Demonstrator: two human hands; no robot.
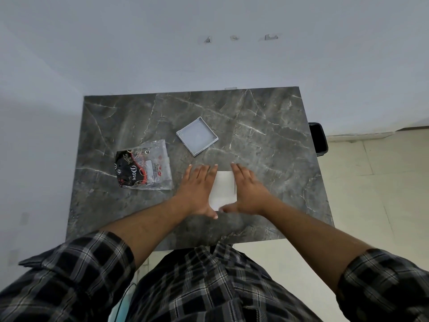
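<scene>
A white square sheet or flat pad point(223, 190) lies on the dark marble table point(267, 140) near its front edge. My left hand point(199, 189) lies flat on the sheet's left side with straight fingers. My right hand point(248, 190) lies flat on its right side, fingers straight too. Both thumbs meet at the sheet's near edge. Much of the sheet is hidden under my hands.
A shallow square grey tray or lid point(197, 136) sits tilted behind the hands. A clear plastic bag with a black and red Dove wrapper point(142, 169) lies to the left. A black bin point(318, 139) stands past the table's right edge. White wall behind.
</scene>
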